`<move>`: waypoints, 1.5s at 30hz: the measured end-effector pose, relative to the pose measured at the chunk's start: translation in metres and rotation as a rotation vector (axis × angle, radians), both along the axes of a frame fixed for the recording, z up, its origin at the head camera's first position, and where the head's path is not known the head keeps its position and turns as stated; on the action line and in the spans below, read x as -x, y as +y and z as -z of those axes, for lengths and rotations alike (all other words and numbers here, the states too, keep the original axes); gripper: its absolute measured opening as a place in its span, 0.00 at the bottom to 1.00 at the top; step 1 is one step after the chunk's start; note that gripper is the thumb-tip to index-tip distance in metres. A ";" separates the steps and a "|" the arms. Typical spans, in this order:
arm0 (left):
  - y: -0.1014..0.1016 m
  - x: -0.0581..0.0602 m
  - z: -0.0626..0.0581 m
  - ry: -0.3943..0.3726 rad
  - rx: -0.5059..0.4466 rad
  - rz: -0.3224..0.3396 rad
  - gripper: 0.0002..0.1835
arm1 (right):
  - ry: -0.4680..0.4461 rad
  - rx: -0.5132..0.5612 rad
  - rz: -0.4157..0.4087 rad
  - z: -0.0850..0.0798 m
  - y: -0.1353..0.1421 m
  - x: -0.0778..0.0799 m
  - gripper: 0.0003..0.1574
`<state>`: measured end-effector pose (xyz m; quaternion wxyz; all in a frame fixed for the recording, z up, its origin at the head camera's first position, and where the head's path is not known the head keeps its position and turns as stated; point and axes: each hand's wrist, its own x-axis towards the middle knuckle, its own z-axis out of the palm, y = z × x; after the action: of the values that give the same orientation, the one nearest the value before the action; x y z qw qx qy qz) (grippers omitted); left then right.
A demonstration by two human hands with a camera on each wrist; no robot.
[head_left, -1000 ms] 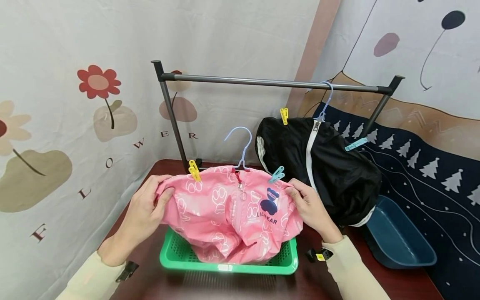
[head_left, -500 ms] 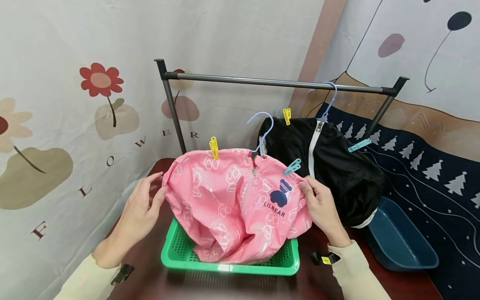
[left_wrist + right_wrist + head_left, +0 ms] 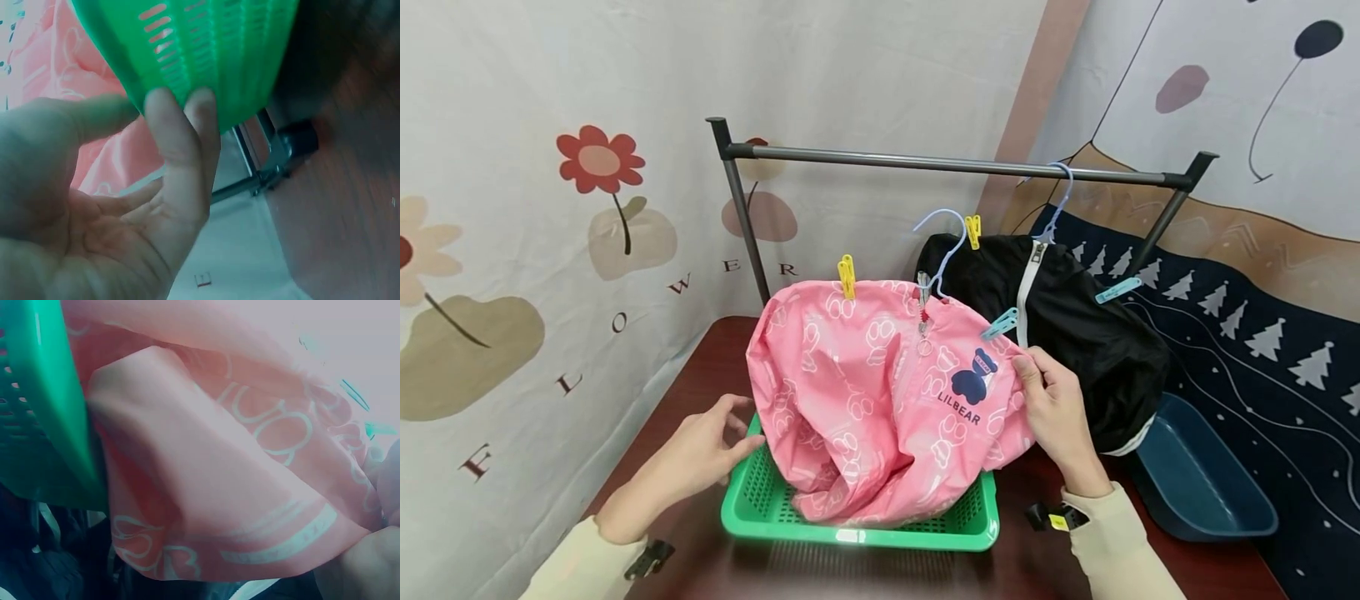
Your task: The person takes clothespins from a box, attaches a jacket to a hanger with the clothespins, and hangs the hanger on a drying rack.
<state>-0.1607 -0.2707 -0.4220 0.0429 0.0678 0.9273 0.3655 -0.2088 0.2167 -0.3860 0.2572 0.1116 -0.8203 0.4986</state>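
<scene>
A pink child's jacket (image 3: 857,400) with white bear prints and a "LILBEAR" bear motif is on a light blue hanger (image 3: 951,246). Its upper part stands raised, while the lower folds lie in a green basket (image 3: 861,537). One yellow clothespin (image 3: 847,277) and one blue clothespin (image 3: 1000,323) sit at its shoulders. My right hand (image 3: 1060,408) pinches the jacket's shoulder on the right. At the basket's left rim is my left hand (image 3: 696,450); in the left wrist view its thumb is at the rim and its fingertips (image 3: 164,103) press the slotted outer wall.
Behind stands a grey metal rack (image 3: 925,158). A black jacket (image 3: 1075,350) with a white zip hangs from it on a hanger, with clothespins attached. A dark blue tub (image 3: 1210,475) sits at the right on the reddish-brown table (image 3: 700,575).
The left hand has let go of the jacket and moved down to the basket's rim. The jacket's top and hanger have risen and shifted right, with the right hand still holding the shoulder.
</scene>
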 end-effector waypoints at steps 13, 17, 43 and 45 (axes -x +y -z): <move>-0.002 -0.006 0.000 -0.043 -0.008 -0.034 0.41 | 0.010 0.016 0.061 -0.016 0.010 -0.004 0.15; -0.006 -0.005 0.000 -0.034 0.012 -0.051 0.40 | 0.023 0.031 0.077 -0.023 0.013 -0.004 0.17; -0.022 -0.004 -0.005 -0.006 0.119 -0.084 0.39 | 0.049 0.097 0.135 -0.048 0.027 -0.003 0.21; -0.018 -0.005 -0.007 0.030 0.145 -0.087 0.39 | 0.043 0.099 0.140 -0.049 0.027 -0.004 0.21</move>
<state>-0.1553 -0.2887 -0.4153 0.0181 0.0296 0.9540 0.2978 -0.2047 0.2440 -0.3374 0.3141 0.0517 -0.7948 0.5167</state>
